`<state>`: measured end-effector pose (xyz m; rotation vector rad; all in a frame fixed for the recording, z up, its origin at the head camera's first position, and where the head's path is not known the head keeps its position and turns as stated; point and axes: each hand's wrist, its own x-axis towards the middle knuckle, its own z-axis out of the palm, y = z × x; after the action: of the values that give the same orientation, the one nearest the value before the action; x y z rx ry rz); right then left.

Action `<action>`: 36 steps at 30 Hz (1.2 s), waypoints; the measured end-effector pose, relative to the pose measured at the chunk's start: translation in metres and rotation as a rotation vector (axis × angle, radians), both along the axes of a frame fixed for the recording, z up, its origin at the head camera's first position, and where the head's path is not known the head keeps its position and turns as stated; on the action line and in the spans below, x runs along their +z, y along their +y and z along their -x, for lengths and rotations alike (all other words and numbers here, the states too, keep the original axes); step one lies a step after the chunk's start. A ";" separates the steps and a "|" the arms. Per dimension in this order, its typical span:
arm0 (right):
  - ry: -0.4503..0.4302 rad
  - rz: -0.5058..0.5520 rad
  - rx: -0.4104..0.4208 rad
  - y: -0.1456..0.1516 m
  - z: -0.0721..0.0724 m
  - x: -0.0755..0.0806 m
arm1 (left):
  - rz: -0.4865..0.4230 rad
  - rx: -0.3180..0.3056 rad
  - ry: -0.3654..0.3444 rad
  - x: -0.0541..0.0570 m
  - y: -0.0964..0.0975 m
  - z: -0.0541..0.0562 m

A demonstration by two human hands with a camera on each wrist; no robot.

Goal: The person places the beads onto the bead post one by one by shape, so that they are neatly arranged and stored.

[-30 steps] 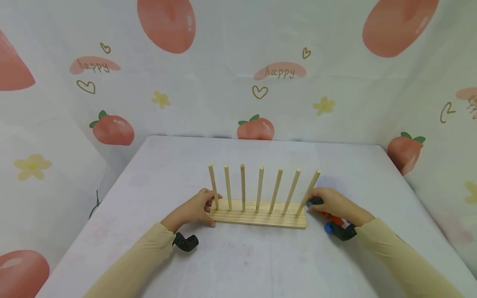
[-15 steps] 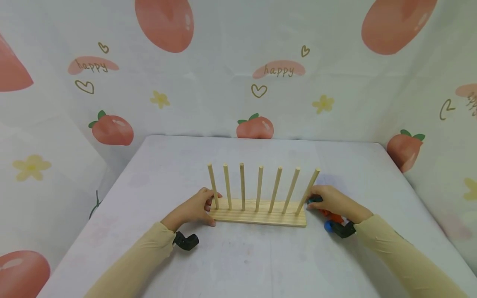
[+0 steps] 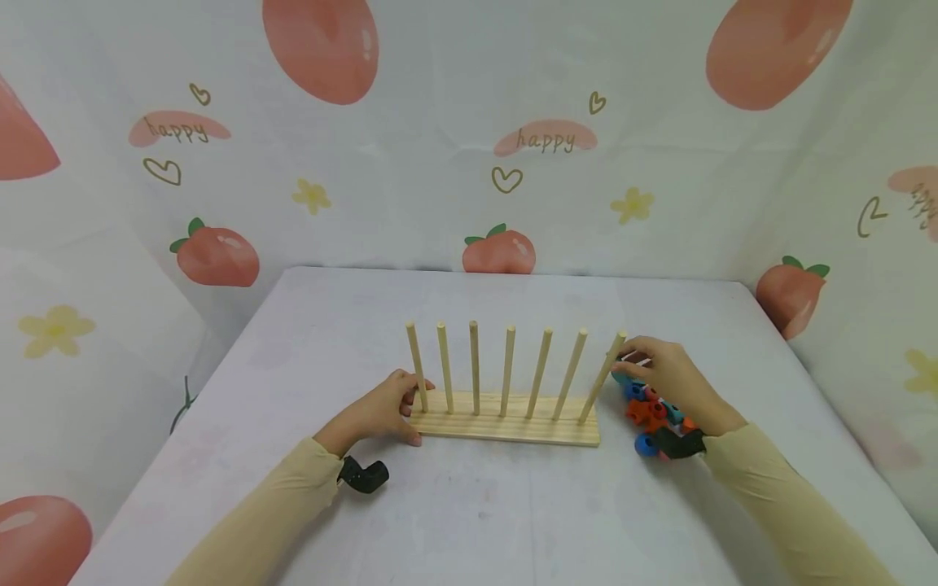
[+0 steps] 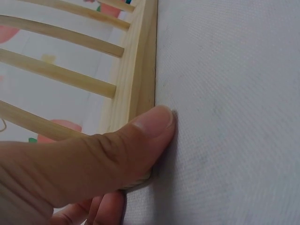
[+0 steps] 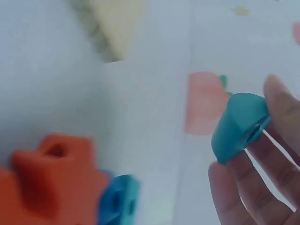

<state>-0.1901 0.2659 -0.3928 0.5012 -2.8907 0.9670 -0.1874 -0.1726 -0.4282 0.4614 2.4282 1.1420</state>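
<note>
I log the left hand curled round the end of the seven-peg wooden rack to its right, likely bracing it, while the right hand, part-closed, fingertip-pinches a teal bead above loose beads, perhaps leaving its hole clear

Wooden rack flat in mid-frame, seven pegs upright; teal bead held up at right, near clustered red and blue beads.
</note>
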 end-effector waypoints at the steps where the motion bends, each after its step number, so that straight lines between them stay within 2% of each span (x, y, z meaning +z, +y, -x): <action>1: -0.004 0.025 -0.030 0.000 -0.002 0.003 | -0.004 -0.001 -0.003 0.000 0.000 0.000; 6: -0.015 0.165 -0.125 0.001 -0.009 0.016 | -0.008 0.002 -0.013 -0.001 0.001 0.000; 10: -0.004 0.384 -0.137 0.000 -0.015 0.026 | -0.013 0.003 -0.017 -0.001 0.001 0.000; 13: -0.013 0.641 -0.116 -0.003 -0.021 0.038 | -0.010 -0.005 -0.011 -0.002 0.000 0.001; 17: 0.004 0.905 -0.099 -0.008 -0.029 0.059 | 0.016 -0.009 0.004 -0.003 0.000 0.002; 20: 0.035 1.035 -0.065 -0.013 -0.035 0.075 | 0.023 -0.009 0.008 -0.003 -0.001 0.002; 23: 0.032 1.162 0.037 -0.021 -0.041 0.089 | 0.020 -0.010 0.006 -0.003 -0.001 0.001; 25: 0.012 1.202 0.103 -0.026 -0.045 0.097 | 0.019 -0.011 0.004 -0.003 -0.002 0.001; 28: -0.020 1.207 0.174 -0.036 -0.051 0.107 | 0.017 -0.001 -0.004 -0.004 -0.003 0.002; 31: -0.033 1.157 0.193 -0.048 -0.056 0.115 | 0.019 -0.006 0.003 -0.005 -0.003 0.002; 36: -0.077 1.054 0.279 -0.065 -0.063 0.123 | 0.020 -0.021 0.022 -0.004 -0.003 0.001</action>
<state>-0.1267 0.2007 -0.2700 0.7355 -1.9196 2.3017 -0.1888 -0.1754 -0.4323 0.4946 2.4456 1.1084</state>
